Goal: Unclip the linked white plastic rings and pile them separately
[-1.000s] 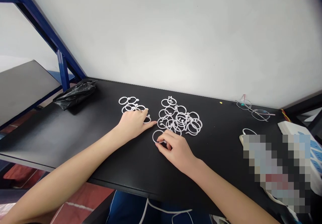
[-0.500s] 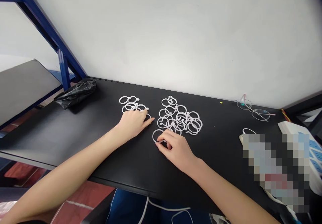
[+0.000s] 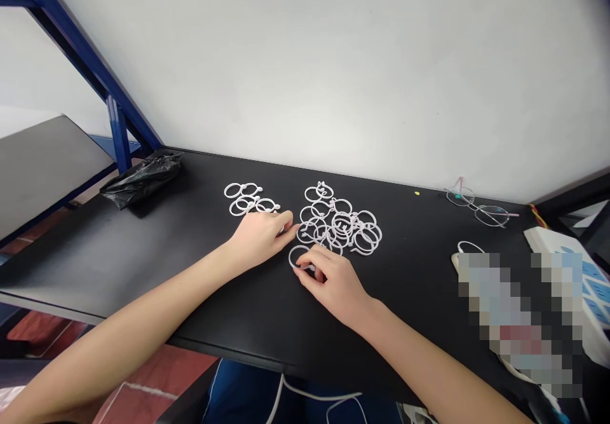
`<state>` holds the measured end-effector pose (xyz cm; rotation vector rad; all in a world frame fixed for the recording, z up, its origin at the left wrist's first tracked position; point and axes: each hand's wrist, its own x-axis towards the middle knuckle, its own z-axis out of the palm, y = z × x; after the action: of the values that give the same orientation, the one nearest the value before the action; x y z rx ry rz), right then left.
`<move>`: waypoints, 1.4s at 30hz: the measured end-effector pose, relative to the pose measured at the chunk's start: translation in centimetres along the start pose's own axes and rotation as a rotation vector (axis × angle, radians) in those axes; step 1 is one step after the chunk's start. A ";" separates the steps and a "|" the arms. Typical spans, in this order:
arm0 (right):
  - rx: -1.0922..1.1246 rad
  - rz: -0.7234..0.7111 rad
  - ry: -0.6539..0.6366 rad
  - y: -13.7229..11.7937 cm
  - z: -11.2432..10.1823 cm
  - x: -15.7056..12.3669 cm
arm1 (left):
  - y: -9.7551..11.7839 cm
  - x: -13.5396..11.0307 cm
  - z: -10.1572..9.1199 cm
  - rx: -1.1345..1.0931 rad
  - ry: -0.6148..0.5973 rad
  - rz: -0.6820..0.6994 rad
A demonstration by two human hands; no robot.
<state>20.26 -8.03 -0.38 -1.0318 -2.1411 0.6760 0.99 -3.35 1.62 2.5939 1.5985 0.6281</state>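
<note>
My right hand (image 3: 331, 278) pinches a white curtain ring (image 3: 291, 253) between thumb and fingertips, low over the black desk (image 3: 229, 322). Just beyond it lies a loose heap of white curtain rings (image 3: 343, 224) with small eyelets, many overlapping. On the left, a smaller group of similar rings (image 3: 237, 208) lies together. My left hand (image 3: 260, 236) is between the two groups, fingers bent, thumb apart from them and its tip at the heap's left edge. The space under its fingers is partly hidden.
A crumpled black plastic bag (image 3: 140, 179) lies on the desk's left. Eyeglasses (image 3: 476, 206) rest near the wall at right. A white power strip (image 3: 567, 271) and a blurred-out object (image 3: 519, 322) sit at the right edge. A white cable (image 3: 319, 397) hangs below the front edge.
My left hand has moved slightly right, off the smaller group of rings towards the heap, and its fingers have bent. My right hand keeps its ring in nearly the same place.
</note>
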 end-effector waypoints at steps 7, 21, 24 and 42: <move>0.120 -0.126 0.231 -0.2 0.0 -0.2 | 0.3 -0.3 -0.3 -0.210 0.104 0.218; 0.183 -0.273 0.317 -0.3 0.0 0.1 | 0.4 -0.3 -0.4 -0.167 0.263 0.538; 0.191 -0.251 0.314 -0.4 0.1 0.1 | 0.4 -0.3 -0.4 -0.125 0.301 0.547; 0.116 -0.247 0.442 -1.2 -0.7 0.1 | 0.5 -0.3 -0.7 -0.145 0.437 0.423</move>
<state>20.20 -8.47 0.91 -0.7542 -1.7802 0.4025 1.05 -3.93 2.24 2.8311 1.0074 1.3598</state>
